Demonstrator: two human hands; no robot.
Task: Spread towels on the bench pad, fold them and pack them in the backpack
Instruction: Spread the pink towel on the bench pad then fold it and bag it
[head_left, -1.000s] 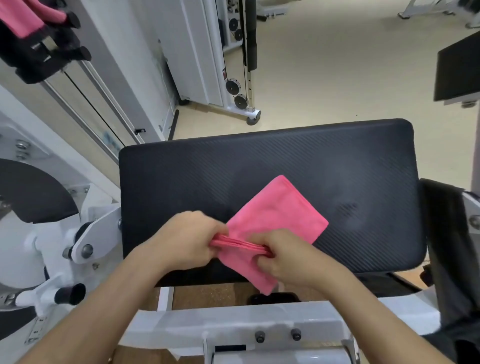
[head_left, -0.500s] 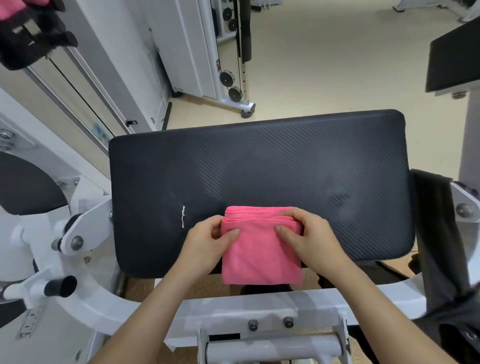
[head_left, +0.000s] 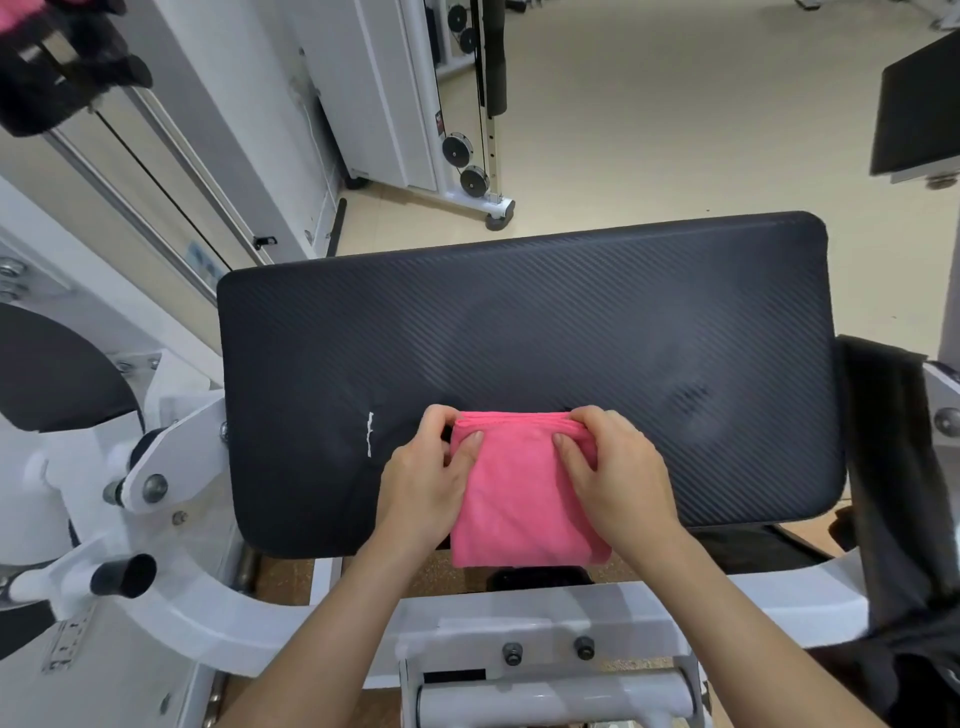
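A pink towel (head_left: 522, 499), folded into a thick rectangle, lies at the near edge of the black bench pad (head_left: 519, 322), its near end hanging over the pad's edge. My left hand (head_left: 423, 483) grips the towel's far left corner, thumb on top and fingers curled round the edge. My right hand (head_left: 615, 467) grips the far right corner the same way. A black fabric item (head_left: 904, 519), possibly the backpack, hangs at the right of the bench.
The bench's white metal frame (head_left: 519, 623) runs below the pad, with a black-capped peg (head_left: 124, 574) at left. A white cable machine (head_left: 467, 114) stands behind on the beige floor. Another black pad (head_left: 919, 104) is at the far right.
The towel was held up diagonally with both hands at its folded edge; it has since been laid square on the pad's near edge. Both hands now hold its far corners.
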